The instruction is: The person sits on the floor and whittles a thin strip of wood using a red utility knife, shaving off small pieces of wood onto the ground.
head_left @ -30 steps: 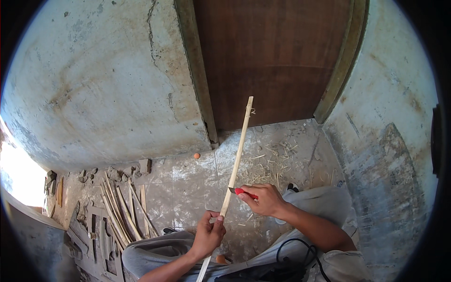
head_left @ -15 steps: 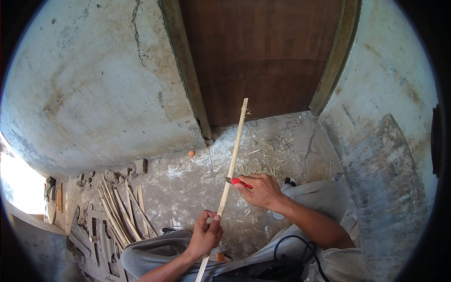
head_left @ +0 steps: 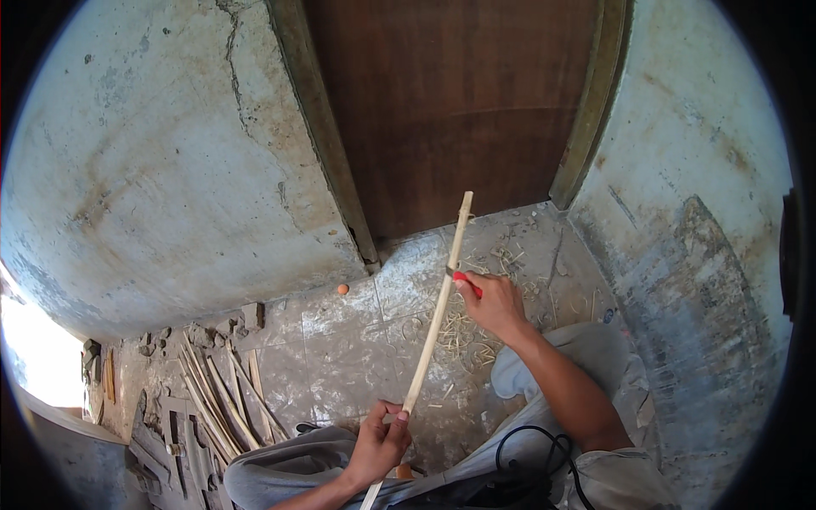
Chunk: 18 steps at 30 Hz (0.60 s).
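Observation:
A long pale wooden strip (head_left: 434,331) slants up from my lap toward the door. My left hand (head_left: 382,442) is closed around its lower part, thumb on top. In my right hand (head_left: 495,303) is a red-handled knife (head_left: 461,277), gripped with the fingers wrapped round the handle. Its short blade lies against the upper part of the strip. A small curl of shaved wood clings near the strip's far end. Thin wood shavings (head_left: 463,338) lie scattered on the floor below the knife.
Several cut strips (head_left: 212,395) lie in a bundle at the left, beside a grey slotted panel (head_left: 177,438). Stone rubble (head_left: 253,316) lines the wall's foot. A small orange ball (head_left: 342,289) rests on the floor. A brown door (head_left: 459,110) stands ahead; a black cable (head_left: 535,432) loops over my lap.
My right hand has pushed the knife up and away along the strip, toward its far end. The strip's far end has shifted right and slightly lower; my left hand keeps its grip.

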### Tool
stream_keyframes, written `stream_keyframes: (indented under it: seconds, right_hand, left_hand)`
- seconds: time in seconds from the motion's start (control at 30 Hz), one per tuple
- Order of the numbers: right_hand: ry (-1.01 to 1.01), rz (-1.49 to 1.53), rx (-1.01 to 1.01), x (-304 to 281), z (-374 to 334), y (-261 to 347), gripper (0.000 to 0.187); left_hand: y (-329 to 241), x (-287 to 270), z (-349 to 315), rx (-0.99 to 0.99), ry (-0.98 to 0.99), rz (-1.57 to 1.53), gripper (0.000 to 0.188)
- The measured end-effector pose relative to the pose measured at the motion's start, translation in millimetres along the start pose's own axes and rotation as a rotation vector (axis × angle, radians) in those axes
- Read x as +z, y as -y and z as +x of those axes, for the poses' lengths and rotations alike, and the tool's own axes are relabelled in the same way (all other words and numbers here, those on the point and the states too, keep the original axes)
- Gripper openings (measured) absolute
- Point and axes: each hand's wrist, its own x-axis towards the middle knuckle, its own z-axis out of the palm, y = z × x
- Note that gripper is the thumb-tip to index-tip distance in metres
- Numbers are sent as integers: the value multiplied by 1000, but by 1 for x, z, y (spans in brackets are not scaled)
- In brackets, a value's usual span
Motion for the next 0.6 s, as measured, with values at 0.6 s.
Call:
stream_keyframes:
  seconds: [0.6]
  right_hand:
    - [160, 773, 377, -1, -8, -9, 34]
  left_hand:
    - [7, -8, 18, 155, -86, 205, 24]
